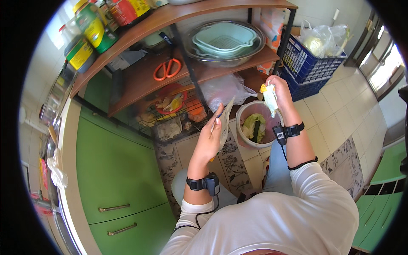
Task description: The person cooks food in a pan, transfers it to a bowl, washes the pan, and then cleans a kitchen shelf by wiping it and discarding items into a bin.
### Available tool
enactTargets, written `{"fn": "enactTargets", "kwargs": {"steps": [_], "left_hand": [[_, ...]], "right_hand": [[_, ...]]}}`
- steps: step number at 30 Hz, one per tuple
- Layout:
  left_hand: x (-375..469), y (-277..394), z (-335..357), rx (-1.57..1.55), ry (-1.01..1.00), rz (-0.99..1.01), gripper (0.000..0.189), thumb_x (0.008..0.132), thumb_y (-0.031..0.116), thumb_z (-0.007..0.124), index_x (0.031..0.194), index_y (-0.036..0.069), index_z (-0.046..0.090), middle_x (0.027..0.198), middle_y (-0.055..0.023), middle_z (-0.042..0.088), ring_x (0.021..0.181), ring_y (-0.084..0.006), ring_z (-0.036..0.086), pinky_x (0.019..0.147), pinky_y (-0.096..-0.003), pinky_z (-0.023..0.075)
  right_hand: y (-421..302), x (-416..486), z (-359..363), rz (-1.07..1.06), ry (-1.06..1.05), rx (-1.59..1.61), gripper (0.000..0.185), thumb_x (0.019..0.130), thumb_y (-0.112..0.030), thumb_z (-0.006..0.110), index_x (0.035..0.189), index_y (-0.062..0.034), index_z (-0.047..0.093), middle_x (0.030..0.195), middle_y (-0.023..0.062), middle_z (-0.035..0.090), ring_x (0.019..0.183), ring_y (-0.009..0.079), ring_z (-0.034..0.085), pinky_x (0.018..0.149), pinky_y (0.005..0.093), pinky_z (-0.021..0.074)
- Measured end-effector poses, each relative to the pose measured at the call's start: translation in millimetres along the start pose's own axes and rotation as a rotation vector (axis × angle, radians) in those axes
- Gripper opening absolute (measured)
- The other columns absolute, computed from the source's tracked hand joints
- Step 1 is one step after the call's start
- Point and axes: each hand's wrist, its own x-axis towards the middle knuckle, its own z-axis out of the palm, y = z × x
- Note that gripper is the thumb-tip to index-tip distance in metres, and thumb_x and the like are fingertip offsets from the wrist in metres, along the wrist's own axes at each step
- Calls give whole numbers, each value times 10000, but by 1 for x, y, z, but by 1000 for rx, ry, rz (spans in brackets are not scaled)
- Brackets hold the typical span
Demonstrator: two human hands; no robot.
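In my left hand (208, 138) is a thin, flat packet (227, 122), seen nearly edge-on with print on its face. My right hand (278, 92) grips a crumpled white and yellow wrapper (270, 95) above the far right rim of a pale plastic bucket (239, 129). Inside the bucket lie green leaf scraps (259, 121) and a dark green piece (257, 132). What the wrapper contains, if anything, is hidden.
Wooden shelves hold orange-handled scissors (167, 69), a green colander (226, 36) in a steel basin (259, 44), and a clear plastic bag (220, 89). Blue crates (295, 59) stand right of the shelves. Green cabinets (121, 165) line my left.
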Motion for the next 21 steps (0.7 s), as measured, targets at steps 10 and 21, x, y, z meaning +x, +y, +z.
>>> {"fn": "enactTargets", "kwargs": {"steps": [10,21], "left_hand": [[8,6,31,1061,-54,227,257,1010,201,617,1166,27,723,1021,-143,710,982,-350,672,920,-463,514],[17,10,33,1009,-105,407,194,899,189,716,843,4,717,840,-129,706,827,-341,657,834,-460,511]], "right_hand": [[-35,-68,52,-516,-572,-646,230,780,-193,823,997,-119,806,1253,32,664,958,306,710,861,389,561],[-27,-78,53,-662,-598,-637,78,783,-191,788,829,-131,769,841,19,721,799,260,698,675,385,545]]}}
